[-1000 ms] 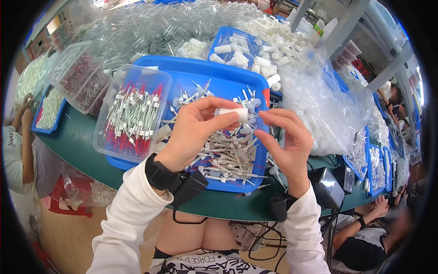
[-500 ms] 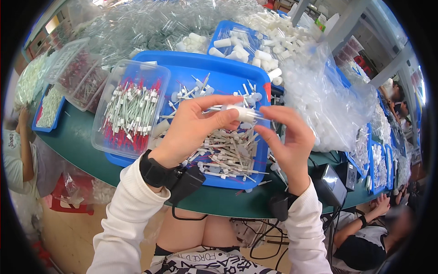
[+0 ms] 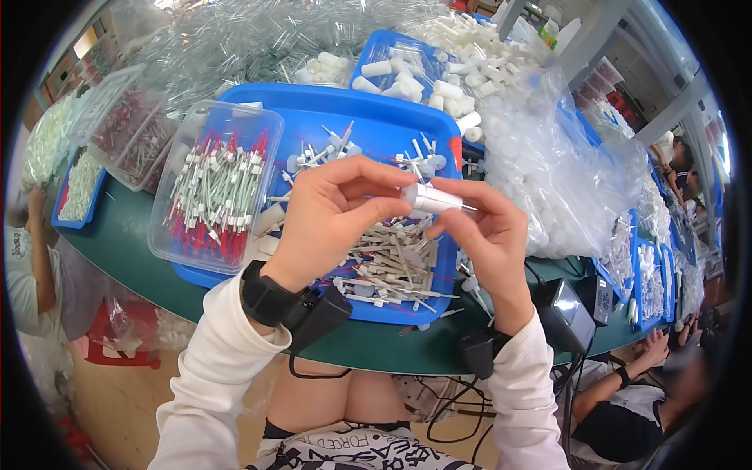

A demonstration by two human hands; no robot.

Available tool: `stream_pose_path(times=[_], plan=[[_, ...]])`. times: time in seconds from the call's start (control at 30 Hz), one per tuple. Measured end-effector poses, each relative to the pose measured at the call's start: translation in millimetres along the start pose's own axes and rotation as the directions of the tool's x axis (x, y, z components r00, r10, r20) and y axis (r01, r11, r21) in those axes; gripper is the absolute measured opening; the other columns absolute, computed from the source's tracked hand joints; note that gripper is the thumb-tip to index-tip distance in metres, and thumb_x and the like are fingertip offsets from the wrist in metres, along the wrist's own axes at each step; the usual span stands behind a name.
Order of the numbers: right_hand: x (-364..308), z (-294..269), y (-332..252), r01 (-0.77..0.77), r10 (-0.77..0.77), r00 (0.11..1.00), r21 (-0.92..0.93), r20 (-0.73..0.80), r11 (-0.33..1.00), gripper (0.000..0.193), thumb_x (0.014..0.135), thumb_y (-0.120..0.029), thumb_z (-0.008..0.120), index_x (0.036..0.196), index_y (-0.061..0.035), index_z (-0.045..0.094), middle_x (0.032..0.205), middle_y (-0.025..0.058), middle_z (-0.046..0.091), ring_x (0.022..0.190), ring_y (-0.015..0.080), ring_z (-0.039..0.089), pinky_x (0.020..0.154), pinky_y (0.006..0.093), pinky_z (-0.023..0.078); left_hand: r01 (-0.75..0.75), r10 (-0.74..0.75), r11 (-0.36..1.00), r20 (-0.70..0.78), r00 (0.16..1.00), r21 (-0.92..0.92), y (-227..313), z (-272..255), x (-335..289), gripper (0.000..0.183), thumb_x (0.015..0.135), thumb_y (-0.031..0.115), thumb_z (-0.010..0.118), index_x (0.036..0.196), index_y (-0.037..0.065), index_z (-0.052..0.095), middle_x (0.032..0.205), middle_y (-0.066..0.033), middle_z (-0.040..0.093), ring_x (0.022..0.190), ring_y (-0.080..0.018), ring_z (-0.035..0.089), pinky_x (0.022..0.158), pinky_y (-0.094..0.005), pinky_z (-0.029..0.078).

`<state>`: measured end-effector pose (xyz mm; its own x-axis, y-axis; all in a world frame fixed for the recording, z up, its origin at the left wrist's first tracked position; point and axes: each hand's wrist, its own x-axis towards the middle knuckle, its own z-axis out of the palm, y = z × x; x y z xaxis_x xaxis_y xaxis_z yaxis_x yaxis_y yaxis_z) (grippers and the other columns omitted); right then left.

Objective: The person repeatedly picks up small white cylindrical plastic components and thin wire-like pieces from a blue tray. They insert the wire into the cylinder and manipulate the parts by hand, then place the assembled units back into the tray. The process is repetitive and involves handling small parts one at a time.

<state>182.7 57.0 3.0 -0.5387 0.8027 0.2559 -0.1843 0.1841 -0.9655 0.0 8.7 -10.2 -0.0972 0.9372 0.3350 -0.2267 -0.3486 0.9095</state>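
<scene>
Over the blue tray [image 3: 313,98], a short white plastic cylinder [image 3: 433,199] lies nearly level between my two hands. Thin wires or pins stick out of its right end. My left hand [image 3: 325,223] pinches the left end, where a translucent cap-like part shows, between thumb and fingertips. The thumb and forefinger of my right hand [image 3: 497,243] close around the right part of the cylinder. Below them, the tray holds a pile of thin wire leads [image 3: 395,262] with small white connectors. More leads with round translucent discs lie toward its far side.
A clear plastic box [image 3: 159,231] of red-and-white wire leads stands at the tray's left. Clear tubes [image 3: 235,47] heap at the back. White cylinders [image 3: 468,123] and a clear bag [image 3: 540,196] lie right of the tray. A black device [image 3: 568,317] stands near right. Other people sit on both sides.
My right fingers have moved from the wires at the right end onto the cylinder itself. Leads seen at my left fingers before no longer show there. The cylinder now tilts slightly down to the right.
</scene>
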Motion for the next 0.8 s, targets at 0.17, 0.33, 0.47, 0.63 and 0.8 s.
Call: stream_pose_path(times=[0.17,0.33,0.47,0.63,0.8], plan=[[-2,6,6,0.085,-0.087,0.996,-0.111,-0.010,0.990,0.026,0.079,0.000,0.063,0.104,0.0051,0.058,0.099,0.0112,0.063,0.088,0.0152,0.060,0.077,0.0262,0.048,0.011,-0.009,0.996,-0.024,1.000,0.086,2,-2,-3,0.019,0.073,-0.014,0.059,0.091,-0.007,0.062,0.095,-0.0181,0.063,0.086,-0.0209,0.062,0.074,-0.0288,0.053],[-4,9,8,0.128,-0.131,0.991,-0.145,-0.005,0.981,0.026,0.079,0.000,0.063,0.104,0.0044,0.059,0.099,0.0110,0.063,0.091,0.0156,0.060,0.079,0.0267,0.047,-0.018,0.021,0.996,-0.031,0.999,0.088,2,0,-4,0.021,0.071,-0.016,0.059,0.088,-0.006,0.064,0.094,-0.0180,0.063,0.084,-0.0203,0.062,0.073,-0.0281,0.053],[-3,11,7,0.019,-0.027,0.998,-0.123,-0.061,0.992,0.027,0.077,-0.004,0.066,0.102,0.0034,0.060,0.096,0.0103,0.063,0.087,0.0150,0.061,0.076,0.0263,0.048,-0.130,0.129,0.980,0.014,0.992,0.153,1,0,-5,0.023,0.070,-0.017,0.059,0.088,-0.005,0.065,0.093,-0.0178,0.063,0.084,-0.0206,0.062,0.073,-0.0277,0.053],[-5,10,5,0.093,-0.122,0.991,-0.342,-0.062,0.935,0.025,0.074,-0.007,0.069,0.096,0.0006,0.062,0.086,0.0088,0.065,0.077,0.0146,0.063,0.070,0.0255,0.050,-0.166,0.159,0.960,0.049,0.986,0.226,0,0,-6,0.023,0.070,-0.017,0.060,0.089,-0.004,0.065,0.094,-0.0179,0.063,0.085,-0.0213,0.062,0.072,-0.0275,0.053],[-5,12,8,0.209,-0.263,0.963,-0.457,-0.057,0.865,0.022,0.071,-0.007,0.071,0.091,-0.0007,0.064,0.082,0.0097,0.064,0.073,0.0164,0.063,0.067,0.0250,0.049,-0.199,0.178,0.946,0.102,0.979,0.257,-1,-2,-8,0.024,0.071,-0.017,0.059,0.091,-0.003,0.065,0.095,-0.0184,0.063,0.087,-0.0220,0.062,0.074,-0.0275,0.053]])
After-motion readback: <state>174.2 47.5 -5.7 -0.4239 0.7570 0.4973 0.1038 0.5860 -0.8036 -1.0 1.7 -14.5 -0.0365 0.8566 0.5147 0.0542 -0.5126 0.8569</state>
